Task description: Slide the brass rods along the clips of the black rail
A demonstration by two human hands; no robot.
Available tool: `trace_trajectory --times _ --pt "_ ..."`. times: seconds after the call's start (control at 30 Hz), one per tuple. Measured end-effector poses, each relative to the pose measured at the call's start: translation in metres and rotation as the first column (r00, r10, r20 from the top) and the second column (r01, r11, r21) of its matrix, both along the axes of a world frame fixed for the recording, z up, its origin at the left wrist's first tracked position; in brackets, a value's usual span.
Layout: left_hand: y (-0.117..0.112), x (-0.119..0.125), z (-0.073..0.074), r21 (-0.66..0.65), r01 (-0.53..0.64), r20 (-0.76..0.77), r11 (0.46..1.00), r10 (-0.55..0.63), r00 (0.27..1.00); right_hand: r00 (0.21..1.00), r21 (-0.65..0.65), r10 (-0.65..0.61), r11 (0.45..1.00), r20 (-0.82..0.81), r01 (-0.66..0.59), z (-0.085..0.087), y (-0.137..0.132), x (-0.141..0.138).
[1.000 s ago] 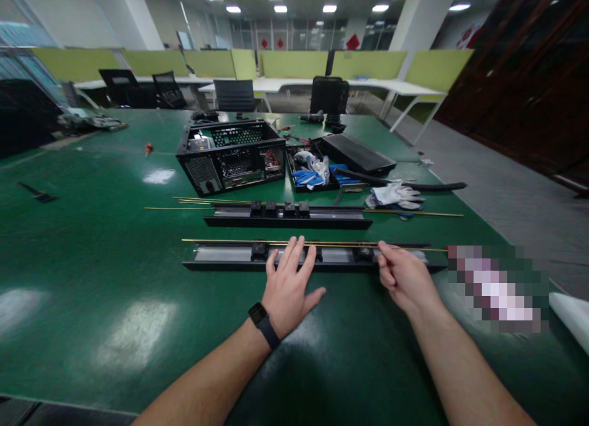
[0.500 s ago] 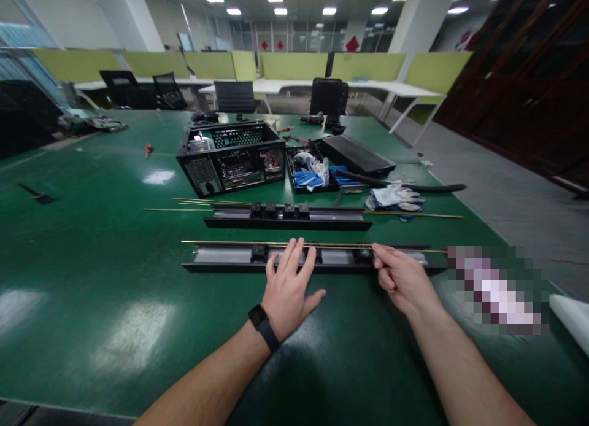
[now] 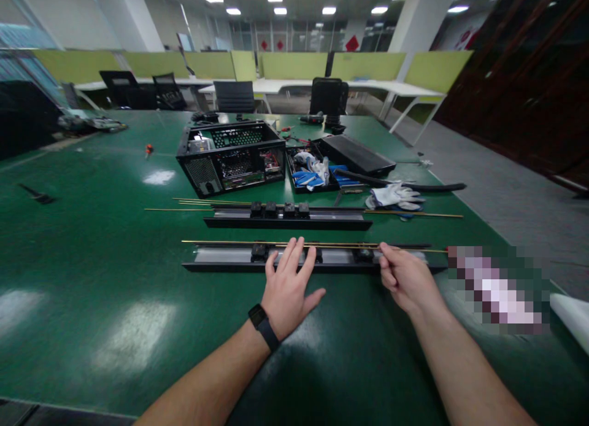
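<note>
A long black rail (image 3: 221,260) with small black blocks lies across the green table (image 3: 92,272) in front of me. Thin brass rods (image 3: 221,242) run along its far edge. My left hand (image 3: 289,289) lies flat and open on the rail's middle, fingers spread. My right hand (image 3: 405,280) is closed in a pinch on a brass rod near the rail's right end. A second black rail (image 3: 322,218) with several blocks lies just behind, with more brass rods beside it.
An open black computer case (image 3: 230,156) stands behind the rails. To its right sit a black tray with blue-white gloves (image 3: 311,168), a flat black panel (image 3: 356,153), a black hose (image 3: 414,184) and white gloves (image 3: 394,196). Office chairs and desks stand beyond.
My right hand slid a little left along the brass rod, then back to the right. My left hand has stayed flat on the rail.
</note>
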State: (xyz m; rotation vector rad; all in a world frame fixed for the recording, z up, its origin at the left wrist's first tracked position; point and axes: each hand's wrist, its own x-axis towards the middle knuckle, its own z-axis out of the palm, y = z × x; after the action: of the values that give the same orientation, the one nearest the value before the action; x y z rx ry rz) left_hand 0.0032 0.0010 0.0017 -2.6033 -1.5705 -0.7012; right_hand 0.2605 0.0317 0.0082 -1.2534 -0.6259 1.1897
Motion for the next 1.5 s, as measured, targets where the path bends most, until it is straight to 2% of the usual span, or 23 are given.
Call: trace_trajectory --times 0.13,0.3,1.1,1.5 --pt "0.0000 0.0004 -0.0012 0.002 -0.004 0.010 1.000 0.004 1.000 1.000 0.003 -0.012 1.000 -0.001 0.012 -0.0007 -0.0006 -0.0004" --pt "-0.0004 0.0008 -0.0014 -0.008 -0.002 0.018 1.000 0.002 1.000 0.999 -0.023 0.040 0.999 -0.007 -0.040 0.0022 -0.0030 -0.0054" --pt "0.0000 -0.0001 0.0010 -0.005 0.006 0.013 1.000 -0.006 1.000 0.999 -0.009 0.006 1.000 -0.052 -0.007 -0.0001 0.0005 0.0014" --pt "0.0000 0.0002 -0.0008 -0.015 0.002 0.009 1.000 -0.002 1.000 0.999 -0.018 0.036 0.999 0.012 -0.036 -0.0045 0.0020 -0.0018"
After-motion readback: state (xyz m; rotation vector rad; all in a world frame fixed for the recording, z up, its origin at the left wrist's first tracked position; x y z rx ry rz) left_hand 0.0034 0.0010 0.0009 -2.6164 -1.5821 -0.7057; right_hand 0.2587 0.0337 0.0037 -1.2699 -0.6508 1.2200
